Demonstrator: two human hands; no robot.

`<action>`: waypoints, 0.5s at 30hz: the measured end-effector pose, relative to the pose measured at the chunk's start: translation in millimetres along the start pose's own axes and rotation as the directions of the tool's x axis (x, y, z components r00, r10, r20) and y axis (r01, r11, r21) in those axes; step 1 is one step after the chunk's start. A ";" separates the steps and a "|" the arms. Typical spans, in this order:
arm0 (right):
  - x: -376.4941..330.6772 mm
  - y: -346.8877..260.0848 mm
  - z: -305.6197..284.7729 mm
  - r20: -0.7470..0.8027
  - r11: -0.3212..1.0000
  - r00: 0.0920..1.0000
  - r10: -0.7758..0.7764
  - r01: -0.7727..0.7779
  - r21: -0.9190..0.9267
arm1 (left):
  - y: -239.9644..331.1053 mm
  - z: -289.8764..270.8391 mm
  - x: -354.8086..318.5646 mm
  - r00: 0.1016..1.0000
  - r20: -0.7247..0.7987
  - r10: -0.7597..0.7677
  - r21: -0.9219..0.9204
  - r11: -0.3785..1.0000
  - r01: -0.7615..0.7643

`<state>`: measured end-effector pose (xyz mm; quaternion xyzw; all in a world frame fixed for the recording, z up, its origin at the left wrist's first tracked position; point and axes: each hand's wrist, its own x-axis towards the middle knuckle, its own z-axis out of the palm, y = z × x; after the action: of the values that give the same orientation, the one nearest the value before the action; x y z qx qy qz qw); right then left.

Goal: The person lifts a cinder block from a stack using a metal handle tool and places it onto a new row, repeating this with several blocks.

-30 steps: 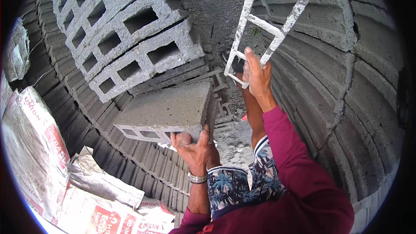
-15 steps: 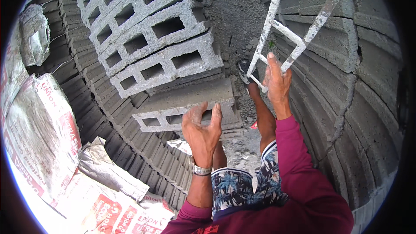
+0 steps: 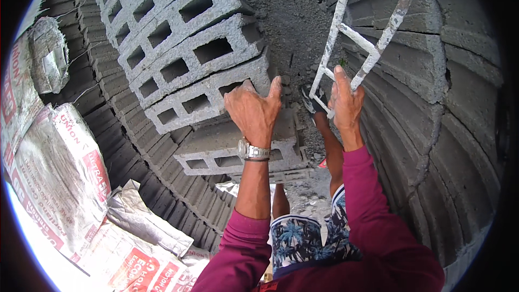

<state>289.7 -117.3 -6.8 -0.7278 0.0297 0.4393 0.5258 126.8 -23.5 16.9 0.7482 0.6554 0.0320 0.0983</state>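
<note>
My right hand (image 3: 347, 103) is wrapped round the near end of a metal frame (image 3: 359, 39) with white-spattered bars and crosspieces, held up over the ground. My left hand (image 3: 252, 111) is over the near end of a stack of grey hollow concrete blocks (image 3: 184, 70). Its thumb is spread and its fingers bend down by the hole of the nearest upper block (image 3: 208, 97); the fingertips are partly hidden, so contact is unclear. Below my left wrist, another hollow block (image 3: 216, 139) lies lower, its holes facing me.
On the left, a curved row of stacked blocks (image 3: 121, 119) runs past torn red-and-white cement bags (image 3: 59, 178). Tall block stacks (image 3: 416, 119) stand close on the right. Gravelly ground (image 3: 286, 21) lies between the stacks, with my shoe (image 3: 309, 100) on it.
My left hand has moved up and away from me, from the lower block to the nearest upper block. My right hand still holds the metal frame, almost unmoved.
</note>
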 end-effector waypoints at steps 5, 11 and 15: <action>-7.0 12.8 -1.5 -0.015 0.999 0.999 0.039 -0.040 -0.034 | 0.6 29.0 13.0 0.965 0.074 -0.252 0.095 0.965 0.245; 18.9 57.0 -9.5 -0.025 0.947 0.975 -0.221 0.208 -0.245 | -1.5 33.2 -57.1 0.956 0.022 -0.292 -0.116 0.949 0.293; 17.2 25.5 17.9 0.031 0.976 0.994 -0.103 0.107 -0.189 | -10.3 38.1 -66.9 0.952 -0.060 -0.299 -0.235 0.932 0.278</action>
<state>276.5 -107.3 -38.3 -0.7705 -0.0565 0.4197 0.4764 114.2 -92.3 -16.9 0.6256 0.7542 0.1262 0.1542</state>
